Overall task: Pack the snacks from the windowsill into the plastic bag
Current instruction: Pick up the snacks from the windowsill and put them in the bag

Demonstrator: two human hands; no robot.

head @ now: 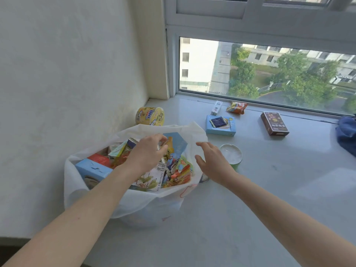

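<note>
Currently | left hand [148,151] is curling over snack packets [179,174] inside the plastic bag [192,130] on the windowsill [269,180], grip unclear | right hand [213,160] is hovering spread beside the rim | risk: brimming bag could be slumping, spilling packets

Single wide-angle head view, worn: looks forward and steeply down from above the sill [250,189], close over the open bag [134,205] at lower left, facing the corner where the wall [67,74] at left meets the window [269,74] at upper right.
</note>
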